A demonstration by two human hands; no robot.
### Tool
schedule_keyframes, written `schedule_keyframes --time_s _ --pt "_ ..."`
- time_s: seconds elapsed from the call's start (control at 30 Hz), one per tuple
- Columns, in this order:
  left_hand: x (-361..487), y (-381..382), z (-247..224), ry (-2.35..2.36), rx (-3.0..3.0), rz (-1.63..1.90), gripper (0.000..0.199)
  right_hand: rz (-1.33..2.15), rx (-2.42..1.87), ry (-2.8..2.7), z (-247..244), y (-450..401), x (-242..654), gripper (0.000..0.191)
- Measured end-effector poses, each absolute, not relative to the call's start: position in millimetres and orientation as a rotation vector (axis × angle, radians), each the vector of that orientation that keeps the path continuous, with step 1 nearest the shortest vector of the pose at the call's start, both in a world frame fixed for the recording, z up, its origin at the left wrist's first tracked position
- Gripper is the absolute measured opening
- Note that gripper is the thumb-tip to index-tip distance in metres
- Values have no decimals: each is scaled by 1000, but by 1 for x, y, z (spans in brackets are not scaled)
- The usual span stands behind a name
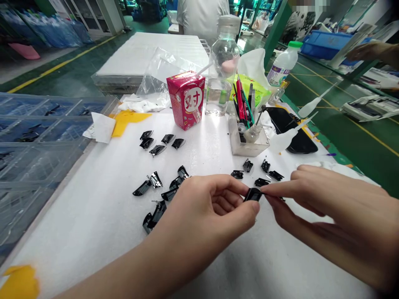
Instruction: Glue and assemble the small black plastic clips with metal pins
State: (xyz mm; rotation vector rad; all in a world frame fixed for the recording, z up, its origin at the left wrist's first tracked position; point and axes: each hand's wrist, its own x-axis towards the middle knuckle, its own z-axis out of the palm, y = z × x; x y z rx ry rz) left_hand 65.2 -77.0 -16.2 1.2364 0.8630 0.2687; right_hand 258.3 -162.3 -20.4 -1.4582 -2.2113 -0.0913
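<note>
My left hand (215,207) pinches a small glossy black plastic part (253,194) between thumb and fingers, above the white table surface (102,216). At the part's right end, the thumb and forefinger of my right hand (324,207) are pressed together. Whatever lies between those right fingertips is too small to name. Just beyond the hands lie several small black clip-like pieces (262,182). Left of my left hand is a loose group of curved black parts (158,211), some partly hidden by the hand. Farther back rest several black pieces with clear edges (157,149).
A red drink carton (186,101), a clear bottle (218,91) and a tool box (249,145) with tweezers stand at the back. A black phone (299,137) and white dropper bottles (285,139) lie right. Compartment trays (62,143) line the left. Another person's hand (370,52) shows upper right.
</note>
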Motion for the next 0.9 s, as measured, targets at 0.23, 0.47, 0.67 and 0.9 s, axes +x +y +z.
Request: schedule_keyframes --time_s 0.23,0.47,0.67,0.9 --pt "66 -77 -16 857 1260 288 8 -141 -1434 -2225 -21 -162 257 17" --pt "65 -76 -17 860 1230 285 14 -164 -1430 -2234 -21 -161 258 16" --pt "66 -76 -15 854 1221 276 12 -222 -1433 -2260 -24 -159 257 16" --pt "66 -77 -17 845 1258 278 9 -283 -1380 -2271 -28 -160 256 16"
